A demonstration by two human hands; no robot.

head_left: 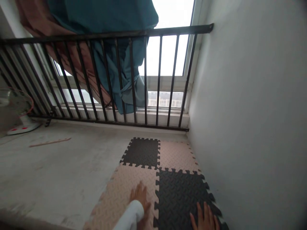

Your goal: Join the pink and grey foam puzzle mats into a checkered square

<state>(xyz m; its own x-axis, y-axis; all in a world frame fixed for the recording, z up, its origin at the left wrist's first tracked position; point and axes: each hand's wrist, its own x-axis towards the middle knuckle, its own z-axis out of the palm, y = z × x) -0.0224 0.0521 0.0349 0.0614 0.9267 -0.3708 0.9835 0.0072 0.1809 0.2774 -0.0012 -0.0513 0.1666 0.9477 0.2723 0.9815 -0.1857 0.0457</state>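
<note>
My left hand (139, 195), slightly blurred, is spread out over the near beige foam mat tile (122, 188) and seems to touch it. My right hand (205, 218) rests with fingers apart on the near black foam mat tile (181, 188), cut off by the bottom edge of the view. Beyond these lie a smaller-looking black tile (142, 151) at the far left and a beige tile (177, 156) at the far right. The toothed edges of the tiles meet along the middle seams. Neither hand holds anything.
A white wall (247, 111) rises just right of the tiles. Ahead, a dark metal railing (131, 80) stands before a window, with teal and pink cloth (112, 64) hanging there. On the grey floor (64, 172) lie a thin strip (50, 142) and a fan (22, 110).
</note>
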